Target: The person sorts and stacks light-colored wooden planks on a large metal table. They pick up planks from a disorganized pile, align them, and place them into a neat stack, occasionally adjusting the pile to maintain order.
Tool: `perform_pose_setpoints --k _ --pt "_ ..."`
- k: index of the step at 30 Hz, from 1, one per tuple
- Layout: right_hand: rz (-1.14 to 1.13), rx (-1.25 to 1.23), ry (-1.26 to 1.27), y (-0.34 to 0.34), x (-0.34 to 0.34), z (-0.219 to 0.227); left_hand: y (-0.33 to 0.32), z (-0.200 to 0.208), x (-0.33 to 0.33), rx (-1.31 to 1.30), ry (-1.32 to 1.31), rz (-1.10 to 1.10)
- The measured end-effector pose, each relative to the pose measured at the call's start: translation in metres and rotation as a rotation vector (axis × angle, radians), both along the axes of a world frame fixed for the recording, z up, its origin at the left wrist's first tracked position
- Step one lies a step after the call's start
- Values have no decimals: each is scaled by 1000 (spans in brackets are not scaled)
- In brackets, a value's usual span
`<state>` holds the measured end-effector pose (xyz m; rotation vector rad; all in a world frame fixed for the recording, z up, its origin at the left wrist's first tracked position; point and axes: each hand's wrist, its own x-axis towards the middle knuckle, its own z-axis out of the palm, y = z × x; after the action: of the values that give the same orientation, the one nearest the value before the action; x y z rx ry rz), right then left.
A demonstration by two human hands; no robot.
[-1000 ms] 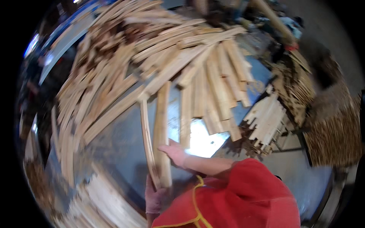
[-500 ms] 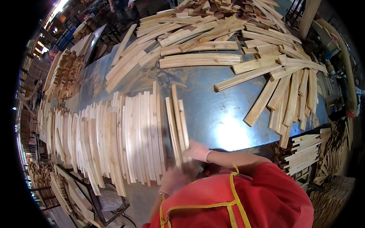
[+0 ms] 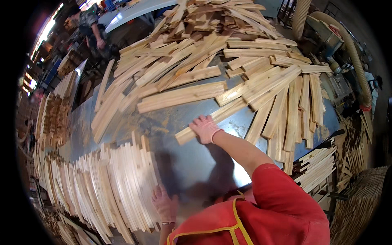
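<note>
My right hand, in a pinkish work glove, is stretched out across the metal table with its fingers over the near end of a wooden board. The board's far part runs in under other boards. Low in the picture, my left hand, gloved alike, rests with fingers extended against the right end of a row of wooden strips. Those strips are packed side by side on the table. Nothing shows in the left palm.
A big loose heap of boards covers the far side of the metal table. Several boards fan out over its right edge. More stacked wood stands at left. A ribbed hose hangs at right. Another person stands far left.
My hands have parted from the few strips they held beside the row. The right reached forward onto a board; the left is at the row's end. The view has shifted.
</note>
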<state>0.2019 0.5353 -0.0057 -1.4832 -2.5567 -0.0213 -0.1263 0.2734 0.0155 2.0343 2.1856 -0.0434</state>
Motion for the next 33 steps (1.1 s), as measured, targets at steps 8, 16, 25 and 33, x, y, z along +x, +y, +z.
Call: perform_pose_setpoints --k 8,16,25,33 --pt "179 -198 255 -31 63 20 75 -15 144 -57 -88 -335" --pt "-1468 136 586 51 239 6 70 -30 178 -69 -123 -352" --pt "-1273 -118 1646 51 172 -67 27 -9 127 -196 -142 -94" --pt "-688 -658 1783 -42 42 -48 -81 -64 -23 -219 -1112 495"
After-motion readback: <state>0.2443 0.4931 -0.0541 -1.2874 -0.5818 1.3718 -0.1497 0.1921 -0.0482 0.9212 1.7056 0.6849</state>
